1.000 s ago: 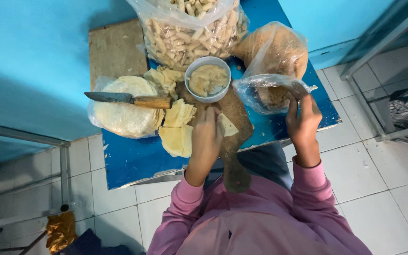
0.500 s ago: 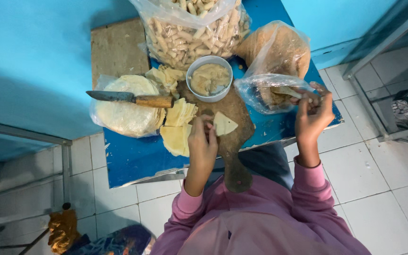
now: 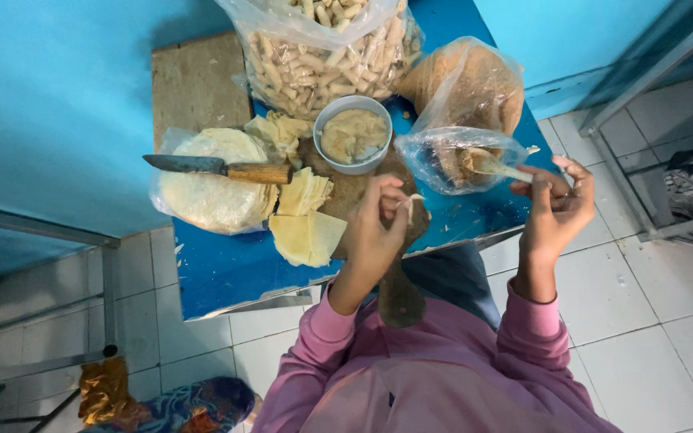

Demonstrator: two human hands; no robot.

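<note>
A small pale wrapper piece (image 3: 411, 202) is pinched in the left hand (image 3: 378, 228) above the wooden board (image 3: 354, 192). A spoon (image 3: 495, 166), reaching into a clear bag (image 3: 443, 152) on the blue bench (image 3: 226, 273), is gripped by the right hand (image 3: 555, 210).

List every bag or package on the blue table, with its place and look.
Large clear bag: far edge, full of pale rolled sticks.
Brownish bag: far right, knotted, tan contents.
Small open bag: near the right hand, spoon inside.
Flat bag: left, round pale wrappers, under knife.
</note>
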